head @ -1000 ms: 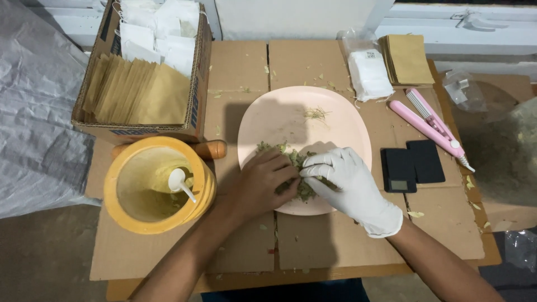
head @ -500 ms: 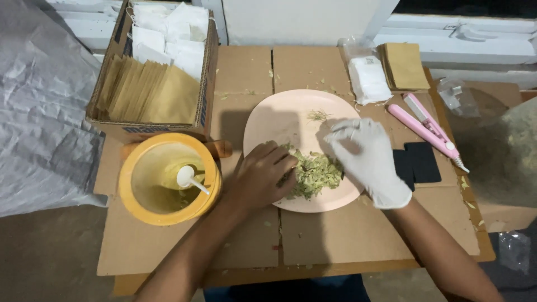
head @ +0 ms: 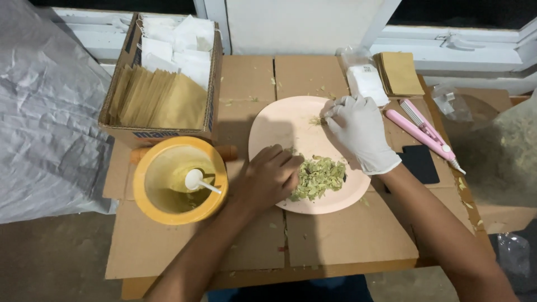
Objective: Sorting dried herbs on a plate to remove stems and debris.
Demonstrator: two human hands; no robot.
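A heap of dried green leaf flakes (head: 318,178) lies on the near half of a pale pink plate (head: 279,128), which rests on a cardboard-covered surface (head: 347,235). The bare left hand (head: 267,178) presses against the heap's left edge, fingers curled loosely toward it; whether it grips any flakes cannot be told. The white-gloved right hand (head: 359,131) reaches to the plate's far rim, fingertips closed together over a few stray flakes (head: 316,119) there. A second ago both hands were bunched together over the heap; half a second ago the gloved one had lifted off it, and now it has travelled to the far edge while the bare hand has stayed beside the pile, which looks more gathered. That suggests the scattered bits are being swept back into one heap.

Left of the plate stands a yellow tub (head: 180,180) with a small white scoop (head: 197,180) inside. Beyond it, a cardboard box (head: 212,112) holds brown envelopes (head: 156,103) and white sachets (head: 178,45). To the right lie a pink handheld tool (head: 420,130), a black pad (head: 418,165), a stack of brown sachets (head: 399,72) and a bag of white sachets (head: 366,83).
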